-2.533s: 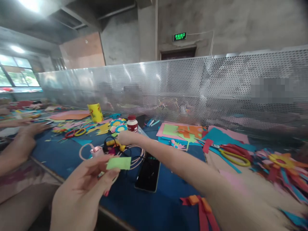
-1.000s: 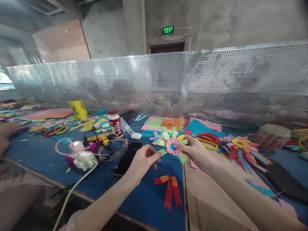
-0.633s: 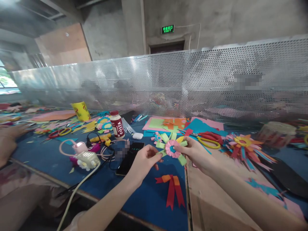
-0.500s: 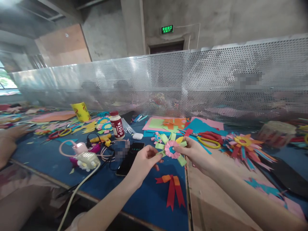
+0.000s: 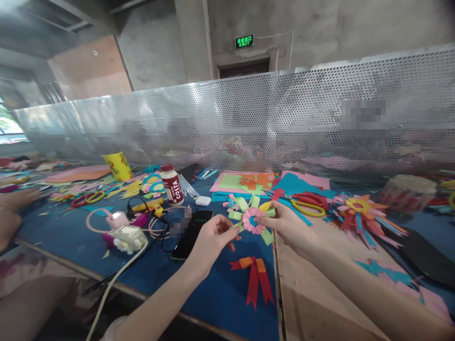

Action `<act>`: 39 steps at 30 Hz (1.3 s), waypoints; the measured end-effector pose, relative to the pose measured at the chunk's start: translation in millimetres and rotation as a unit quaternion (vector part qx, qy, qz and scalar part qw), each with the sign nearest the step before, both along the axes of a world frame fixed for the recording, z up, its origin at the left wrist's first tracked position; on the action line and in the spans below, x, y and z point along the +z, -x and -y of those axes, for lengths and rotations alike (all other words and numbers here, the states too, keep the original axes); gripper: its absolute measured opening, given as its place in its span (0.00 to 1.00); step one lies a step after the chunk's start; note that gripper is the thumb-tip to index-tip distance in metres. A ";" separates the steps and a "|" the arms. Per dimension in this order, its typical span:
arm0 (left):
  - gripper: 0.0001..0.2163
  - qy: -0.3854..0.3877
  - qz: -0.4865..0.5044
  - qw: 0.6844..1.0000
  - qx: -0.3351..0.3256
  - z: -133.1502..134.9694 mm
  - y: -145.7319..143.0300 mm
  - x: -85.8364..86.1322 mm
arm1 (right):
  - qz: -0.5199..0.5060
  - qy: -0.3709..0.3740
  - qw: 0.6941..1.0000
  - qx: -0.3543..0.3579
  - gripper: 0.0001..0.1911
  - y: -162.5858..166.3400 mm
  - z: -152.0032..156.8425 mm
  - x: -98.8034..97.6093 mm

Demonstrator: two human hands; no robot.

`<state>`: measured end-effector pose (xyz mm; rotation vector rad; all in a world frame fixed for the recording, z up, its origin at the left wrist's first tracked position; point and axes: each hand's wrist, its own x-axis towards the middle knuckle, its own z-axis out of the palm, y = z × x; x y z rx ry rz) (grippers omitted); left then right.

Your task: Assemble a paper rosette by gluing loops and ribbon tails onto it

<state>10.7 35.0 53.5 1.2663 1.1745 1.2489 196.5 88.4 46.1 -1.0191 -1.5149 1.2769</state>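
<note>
A paper flower [image 5: 251,220] with green loop petals, a pink ring and a blue centre is held up between both hands. My left hand [image 5: 217,233] pinches a green petal on its left side. From the right, my right hand [image 5: 284,225] grips the flower, its thumb lying on the blue centre. A yellow paper piece [image 5: 265,206] shows by the right fingers. Below the flower, a red and orange paper ribbon [image 5: 253,279] lies on the blue table. Behind it sits a small pink and blue paper flower [image 5: 232,202].
Yellow-handled scissors [image 5: 309,207] and a many-coloured paper flower [image 5: 357,208] lie to the right. On the left are a phone [image 5: 192,234], a Costa bottle [image 5: 172,185], a glue gun [image 5: 147,205] and a power adapter with cables [image 5: 130,237]. A co-worker's hand [image 5: 24,199] rests at far left.
The view has shifted very slightly. Both hands keep the same hold on the flower, and the co-worker's hand at far left has moved a little.
</note>
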 end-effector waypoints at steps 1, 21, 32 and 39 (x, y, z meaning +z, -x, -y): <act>0.12 -0.001 0.002 1.000 -0.001 0.3 0.0 0.1 | 0.004 -0.003 1.000 -0.004 0.15 0.2 0.1 0.2; 0.14 0.008 0.052 0.999 -0.002 -1.2 -0.1 -5.7 | 0.058 0.000 0.998 -0.039 0.13 4.6 10.7 14.2; 0.15 0.030 0.035 0.999 -0.003 -12.7 0.5 -10.5 | 0.029 -0.009 0.999 -0.020 0.14 6.4 16.8 18.5; 0.15 0.023 -0.023 0.999 0.000 -6.2 -8.5 0.2 | 0.051 -0.035 0.998 -0.033 0.11 7.9 21.6 25.1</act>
